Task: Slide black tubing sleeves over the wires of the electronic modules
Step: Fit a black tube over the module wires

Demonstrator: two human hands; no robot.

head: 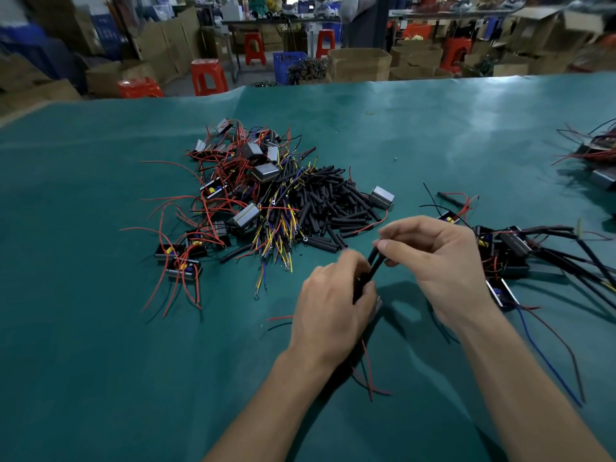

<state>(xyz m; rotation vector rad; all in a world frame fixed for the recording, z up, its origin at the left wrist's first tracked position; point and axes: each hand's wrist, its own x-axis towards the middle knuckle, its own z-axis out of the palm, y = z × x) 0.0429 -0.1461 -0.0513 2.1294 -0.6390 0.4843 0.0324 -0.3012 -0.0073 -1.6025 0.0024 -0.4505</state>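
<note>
My left hand grips the lower part of a black tubing sleeve above the green table mat; a module seems hidden under the palm, with red and black wires trailing out below it. My right hand pinches the sleeve's upper end between thumb and fingertips. A heap of loose black sleeves lies beyond my hands. Left of it sits a pile of grey-and-black modules with red wires. Sleeved modules lie at the right.
Yellow and blue ring-terminal wires spread in front of the sleeve heap. Another wire cluster sits at the far right edge. Beyond the green table mat stand red stools and cardboard boxes.
</note>
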